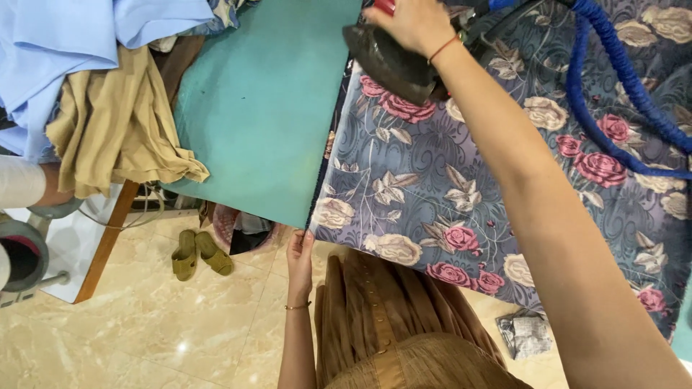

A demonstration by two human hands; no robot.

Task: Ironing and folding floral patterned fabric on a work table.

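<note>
My right hand [413,21] grips the handle of a dark iron [393,66] at the top centre, its sole resting on a floral cloth [432,180] with pink and cream roses on grey-blue. My left hand [300,259] pinches the cloth's near left corner at the table edge. The cloth lies over the right part of a teal padded ironing table [259,108]. A blue braided hose [605,86] runs from the iron across the cloth to the right.
Beige and light blue garments [115,122] are piled on the table's left end. Olive slippers [198,253] sit on the marble floor below. A white machine [21,238] stands at far left. A crumpled packet [526,335] lies on the floor.
</note>
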